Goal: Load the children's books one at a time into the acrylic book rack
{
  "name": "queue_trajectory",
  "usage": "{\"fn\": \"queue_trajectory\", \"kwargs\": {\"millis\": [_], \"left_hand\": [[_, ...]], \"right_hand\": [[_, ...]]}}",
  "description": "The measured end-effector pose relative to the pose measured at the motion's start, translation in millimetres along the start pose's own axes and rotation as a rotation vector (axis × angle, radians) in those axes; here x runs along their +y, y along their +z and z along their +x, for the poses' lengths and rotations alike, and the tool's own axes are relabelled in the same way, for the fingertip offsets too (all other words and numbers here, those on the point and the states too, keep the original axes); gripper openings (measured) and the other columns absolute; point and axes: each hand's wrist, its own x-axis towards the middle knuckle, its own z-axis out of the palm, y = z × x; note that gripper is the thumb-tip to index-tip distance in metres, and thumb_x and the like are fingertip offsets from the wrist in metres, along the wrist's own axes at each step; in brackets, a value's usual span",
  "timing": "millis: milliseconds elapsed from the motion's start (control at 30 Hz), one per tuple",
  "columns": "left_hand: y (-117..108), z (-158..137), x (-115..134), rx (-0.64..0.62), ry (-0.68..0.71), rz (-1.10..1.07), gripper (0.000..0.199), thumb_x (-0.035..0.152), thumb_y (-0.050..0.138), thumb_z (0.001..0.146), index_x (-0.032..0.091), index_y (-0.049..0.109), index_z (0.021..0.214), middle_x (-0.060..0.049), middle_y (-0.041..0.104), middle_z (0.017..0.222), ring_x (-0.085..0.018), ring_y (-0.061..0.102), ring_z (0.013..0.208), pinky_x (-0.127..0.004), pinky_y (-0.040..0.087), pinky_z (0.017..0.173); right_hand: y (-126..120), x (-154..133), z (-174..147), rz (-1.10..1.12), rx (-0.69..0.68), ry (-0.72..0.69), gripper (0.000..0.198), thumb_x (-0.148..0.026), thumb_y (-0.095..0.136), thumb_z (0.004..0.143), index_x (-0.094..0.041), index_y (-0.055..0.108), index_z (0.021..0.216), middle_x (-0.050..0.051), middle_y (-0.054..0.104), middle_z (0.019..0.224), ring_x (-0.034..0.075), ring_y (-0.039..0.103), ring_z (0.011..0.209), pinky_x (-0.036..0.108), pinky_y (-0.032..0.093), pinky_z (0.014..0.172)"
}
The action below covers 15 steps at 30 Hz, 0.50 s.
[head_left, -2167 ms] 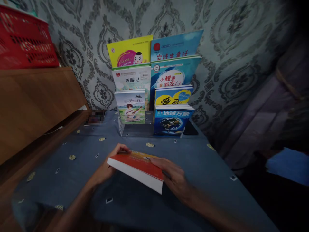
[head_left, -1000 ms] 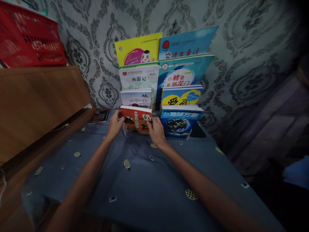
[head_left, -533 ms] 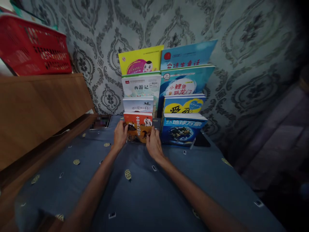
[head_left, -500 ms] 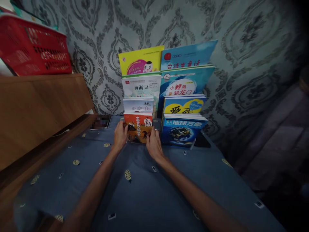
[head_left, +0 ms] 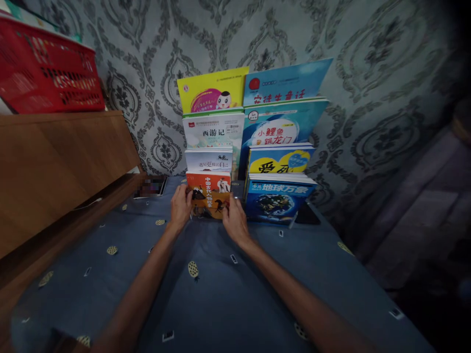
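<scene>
An orange-covered book (head_left: 208,196) stands upright at the front of the left stack of books. My left hand (head_left: 181,206) grips its left edge and my right hand (head_left: 235,218) its right edge, fingers curled around the sides. Right behind it rise a pale grey-white book (head_left: 208,159), a taller white-and-green book (head_left: 213,128) and a yellow book (head_left: 215,86). Beside my right hand is the right stack, with a blue book showing the Earth (head_left: 277,201) in front. Behind that are a yellow-and-blue book (head_left: 281,159) and two tall blue-green ones.
Both stacks stand on a dark blue cloth (head_left: 206,304) printed with pineapples, near a patterned wall (head_left: 147,88). A dark flat object (head_left: 308,214) lies beside the right stack. At left, a red basket (head_left: 55,73) sits on a wooden cabinet (head_left: 62,171); a small dark item (head_left: 150,186) lies nearby.
The camera view has shifted slightly. Both hands keep hold of the orange book, which sits a little further left in view along with the left stack; little else differs.
</scene>
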Motion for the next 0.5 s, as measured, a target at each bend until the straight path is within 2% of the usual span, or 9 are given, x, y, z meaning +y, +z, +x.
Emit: {"fn": "queue_trajectory", "kwargs": {"millis": [167, 500], "left_hand": [[-0.3, 0.6, 0.0, -0.014, 0.003, 0.017, 0.007, 0.02, 0.051, 0.094, 0.022, 0.053, 0.088, -0.004, 0.06, 0.089, -0.021, 0.058, 0.085, -0.033, 0.048, 0.079], [-5.6, 4.2, -1.6, -0.032, 0.014, -0.025, 0.013, 0.027, 0.046, 0.099, 0.021, 0.054, 0.091, -0.005, 0.062, 0.091, -0.021, 0.059, 0.087, -0.033, 0.047, 0.082]], "right_hand": [[-1.2, 0.9, 0.7, 0.008, -0.002, -0.003, 0.062, -0.025, 0.044, 0.09, -0.007, 0.044, 0.149, 0.023, 0.063, 0.119, 0.035, 0.062, 0.11, 0.054, 0.053, 0.098], [-3.7, -0.3, -0.3, 0.055, 0.019, -0.01, 0.056, -0.025, 0.045, 0.09, -0.012, 0.048, 0.144, 0.02, 0.062, 0.118, 0.033, 0.059, 0.115, 0.056, 0.049, 0.102]]}}
